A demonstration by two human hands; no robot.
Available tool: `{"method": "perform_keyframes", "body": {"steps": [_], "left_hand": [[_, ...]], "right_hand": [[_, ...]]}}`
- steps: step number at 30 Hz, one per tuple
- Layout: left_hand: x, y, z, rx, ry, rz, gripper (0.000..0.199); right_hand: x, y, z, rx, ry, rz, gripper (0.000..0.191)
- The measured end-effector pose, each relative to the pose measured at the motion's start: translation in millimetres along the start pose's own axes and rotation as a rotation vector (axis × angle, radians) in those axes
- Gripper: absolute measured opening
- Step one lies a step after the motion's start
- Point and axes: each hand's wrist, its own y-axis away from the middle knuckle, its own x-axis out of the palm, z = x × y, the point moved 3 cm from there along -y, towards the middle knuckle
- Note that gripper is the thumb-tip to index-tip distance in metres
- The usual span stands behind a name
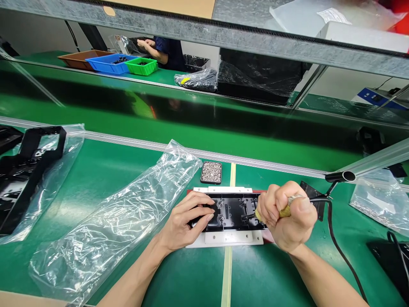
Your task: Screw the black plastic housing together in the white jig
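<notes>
A green worktop (191,273) runs beneath a metal shelf (179,30); beyond a low barrier, a co-worker (174,51) sits past brown, blue and green bins (142,68).

At far left, a black frame (34,182) lies on clear plastic, probably to guard its finish. Next comes a long clear bag (121,217), flat and slack, slanting across the worktop.

The left hand (185,219) reaches in from the near side, its fingers loosely spread and curved, tips resting on the left end of a black housing (234,213). This light hold looks meant to steady the part. Just behind, a small tray (202,174) of tiny metal pieces stands within easy reach, likely for quick picking.

The housing lies lengthwise in a white fixture (234,236), whose strips along both long sides seem to stop it sliding. The right hand's (287,217) fingers close tightly round a yellowish driver (285,209), above the housing's right end. The tool slants down into the housing; whether its tip meets a screw, I cannot tell.

Farther right are a tubular holder (340,176), a black cable (332,230) and a plastic bag of small pieces (380,200).
</notes>
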Motion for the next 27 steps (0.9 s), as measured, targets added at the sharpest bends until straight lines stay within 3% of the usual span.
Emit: {"method": "perform_keyframes", "body": {"steps": [27], "left_hand": [[-0.2,-0.7,-1.0,-0.008,-0.007,0.001,0.018]], "right_hand": [[-0.5,-0.4,0.7,0.008,0.016,0.003,0.047]]}}
